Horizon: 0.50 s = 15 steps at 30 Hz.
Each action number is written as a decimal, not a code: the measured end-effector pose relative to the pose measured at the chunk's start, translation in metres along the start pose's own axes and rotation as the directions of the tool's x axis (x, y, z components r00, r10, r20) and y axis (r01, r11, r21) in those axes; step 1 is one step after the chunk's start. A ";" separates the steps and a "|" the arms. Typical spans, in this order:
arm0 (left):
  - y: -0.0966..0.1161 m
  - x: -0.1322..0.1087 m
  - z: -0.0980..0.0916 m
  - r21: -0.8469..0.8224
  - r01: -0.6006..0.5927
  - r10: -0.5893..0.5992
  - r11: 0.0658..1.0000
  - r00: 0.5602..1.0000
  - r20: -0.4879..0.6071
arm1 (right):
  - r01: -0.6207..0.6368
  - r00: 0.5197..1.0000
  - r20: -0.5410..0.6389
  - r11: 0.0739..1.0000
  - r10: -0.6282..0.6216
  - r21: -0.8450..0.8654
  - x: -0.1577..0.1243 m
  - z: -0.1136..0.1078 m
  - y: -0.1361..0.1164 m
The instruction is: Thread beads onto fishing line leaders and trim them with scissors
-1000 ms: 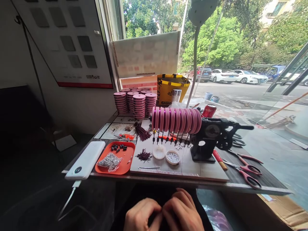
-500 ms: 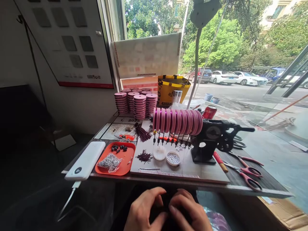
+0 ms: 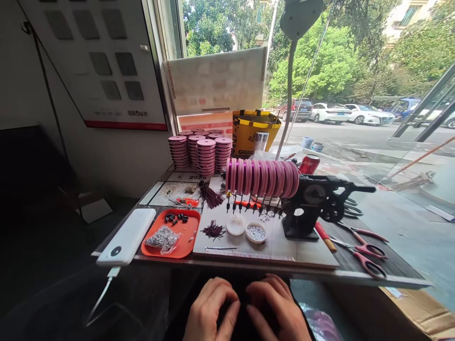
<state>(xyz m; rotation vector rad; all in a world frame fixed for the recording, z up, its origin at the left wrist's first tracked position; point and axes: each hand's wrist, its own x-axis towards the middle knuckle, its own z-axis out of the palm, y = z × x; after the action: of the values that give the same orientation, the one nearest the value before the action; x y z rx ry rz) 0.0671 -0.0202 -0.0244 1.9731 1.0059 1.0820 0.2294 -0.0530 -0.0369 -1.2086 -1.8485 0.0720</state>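
My left hand (image 3: 213, 309) is below the table's front edge, over my dark lap, its fingers loosely curled and its thumb near the index fingertip. Nothing shows in it. Beside it, separated by a small gap, my right hand (image 3: 276, 308) is half curled, thumb apart from the fingers and nothing visible between them. On the table above them lies a pale board (image 3: 220, 255) with a white dish of small silvery-white beads (image 3: 256, 232), a round white lid (image 3: 235, 225) and short dark maroon cords (image 3: 213, 229). A black hand-cranked stand (image 3: 302, 225) carries a row of pink spools (image 3: 263, 179) with dark cord ends hanging down.
At left are an orange tray (image 3: 192, 237) with black pieces and a bag of silvery bits, and a white power bank (image 3: 126, 237). Scissors (image 3: 369, 263) and a red-handled brush (image 3: 325, 236) lie right. Stacked pink spools (image 3: 206, 158), a yellow bag (image 3: 245, 137) and a red can (image 3: 309, 164) stand behind.
My hands have drawn slightly apart. The left index finger, stretched forward before, is now curled in toward the thumb. The things on the table have stayed put.
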 end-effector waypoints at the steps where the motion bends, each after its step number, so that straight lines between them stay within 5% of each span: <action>1: 0.000 0.000 0.000 -0.011 0.016 -0.016 1.000 1.000 0.014 | 0.052 0.999 0.000 0.997 -0.052 -0.051 0.001 0.001 0.000; 6: 0.001 0.000 -0.001 -0.021 0.054 -0.053 0.998 0.998 0.037 | 0.097 0.995 -0.019 0.982 -0.102 -0.165 0.002 0.008 -0.003; 15: -0.004 -0.001 -0.002 -0.047 0.073 -0.072 0.996 0.997 0.031 | -0.037 0.998 0.054 0.999 0.035 0.037 0.001 0.010 -0.002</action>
<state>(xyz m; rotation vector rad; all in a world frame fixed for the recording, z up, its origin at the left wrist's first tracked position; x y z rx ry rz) 0.0638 -0.0184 -0.0273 1.8944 1.0187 1.0252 0.2209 -0.0493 -0.0412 -1.2241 -1.8630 0.1605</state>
